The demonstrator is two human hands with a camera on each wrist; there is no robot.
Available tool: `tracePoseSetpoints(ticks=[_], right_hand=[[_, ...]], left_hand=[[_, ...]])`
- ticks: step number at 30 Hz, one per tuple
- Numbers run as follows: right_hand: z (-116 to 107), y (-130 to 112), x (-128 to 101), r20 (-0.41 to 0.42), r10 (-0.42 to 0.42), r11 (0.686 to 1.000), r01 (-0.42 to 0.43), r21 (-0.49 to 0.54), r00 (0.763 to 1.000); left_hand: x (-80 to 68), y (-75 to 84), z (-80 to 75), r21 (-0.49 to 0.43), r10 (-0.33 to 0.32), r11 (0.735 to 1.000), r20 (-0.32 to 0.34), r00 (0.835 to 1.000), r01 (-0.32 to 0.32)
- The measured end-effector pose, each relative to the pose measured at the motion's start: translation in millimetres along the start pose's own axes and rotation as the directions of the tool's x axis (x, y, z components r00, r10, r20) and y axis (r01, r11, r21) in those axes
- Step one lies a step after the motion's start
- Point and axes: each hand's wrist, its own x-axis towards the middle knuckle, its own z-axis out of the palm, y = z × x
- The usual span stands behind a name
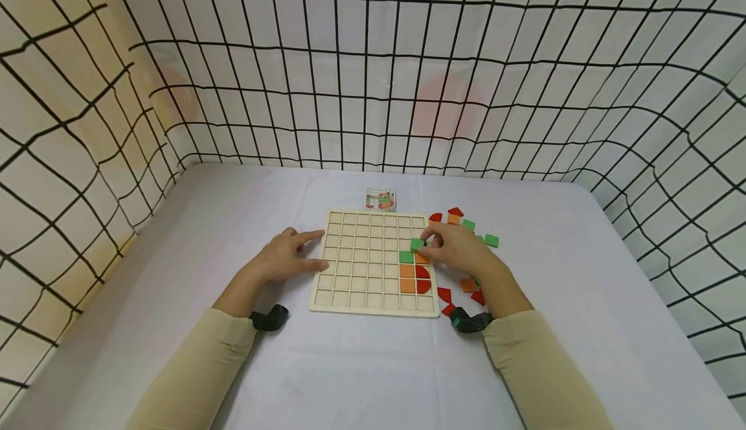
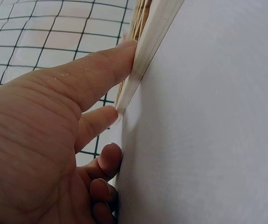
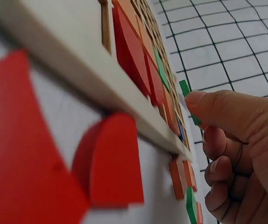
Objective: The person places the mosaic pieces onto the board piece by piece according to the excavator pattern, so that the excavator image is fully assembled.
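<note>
You have your right hand (image 1: 460, 247) at the right side of the wooden grid board (image 1: 358, 307), pinching a green square tile (image 1: 416, 244) between thumb and forefinger; the right wrist view shows its other fingers curled inward. That tile is over the board's right-hand columns, though you cannot tell from these views whether it touches the wood. Your left hand (image 1: 283, 255) is spread wide between thumb and forefinger, both reaching straight to the board's left edge and touching it, while its remaining fingers bend loosely beside the white cloth (image 1: 361, 372). Just nearer to you than the pinched tile, six pieces sit in the grid: a seated green tile (image 1: 406, 257) beside an orange tile (image 1: 421, 258), then two more rows, each with orange on the left and a round-edged red piece (image 1: 422, 272) on the right. Loose red, orange and green pieces lie on the cloth right of the board, among them a green square (image 1: 492, 241) beyond your right hand. A small printed card (image 1: 380, 199) is just behind the board's far edge.
</note>
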Motion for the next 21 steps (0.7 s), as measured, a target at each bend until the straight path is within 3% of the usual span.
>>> tracePoseSetpoints(ticks=[21], right_hand=[[9, -19, 18, 0.023, -0.002, 1.000, 0.002, -0.023, 1.000]], left_hand=[[0.0, -1.9, 0.2, 0.011, 0.013, 1.000, -0.006, 1.000, -0.013]])
